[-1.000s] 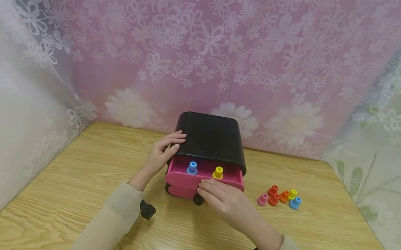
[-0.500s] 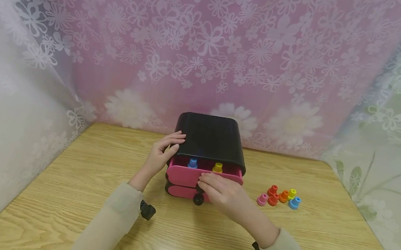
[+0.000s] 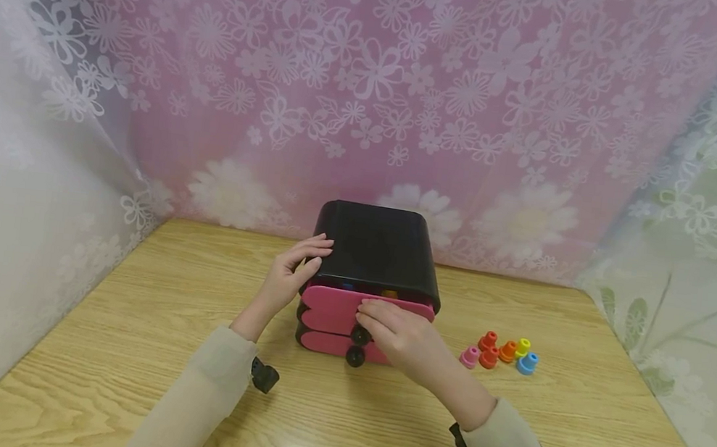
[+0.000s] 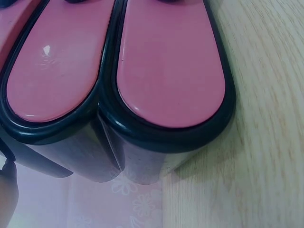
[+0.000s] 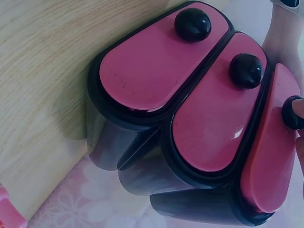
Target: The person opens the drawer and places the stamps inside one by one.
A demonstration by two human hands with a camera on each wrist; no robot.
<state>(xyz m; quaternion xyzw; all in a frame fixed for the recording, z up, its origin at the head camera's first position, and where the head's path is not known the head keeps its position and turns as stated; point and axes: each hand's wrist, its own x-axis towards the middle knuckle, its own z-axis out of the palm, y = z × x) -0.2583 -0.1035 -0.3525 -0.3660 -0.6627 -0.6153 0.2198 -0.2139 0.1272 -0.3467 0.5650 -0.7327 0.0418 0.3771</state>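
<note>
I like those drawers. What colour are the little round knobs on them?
Black. The knobs show best in the right wrist view, against the pink drawer fronts.

Left hand (image 3: 292, 275) was raised, fingers loosely curved, thumb apart; right hand (image 3: 400, 341) lay palm down, fingers extended forward; both forearms in beige sleeves, angled inward, wrists well apart.

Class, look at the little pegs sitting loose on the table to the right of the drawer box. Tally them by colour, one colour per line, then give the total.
Red pegs: 2
Orange peg: 1
Pink peg: 1
Yellow peg: 1
Blue peg: 1
Total: 6 loose pegs on the table
</note>
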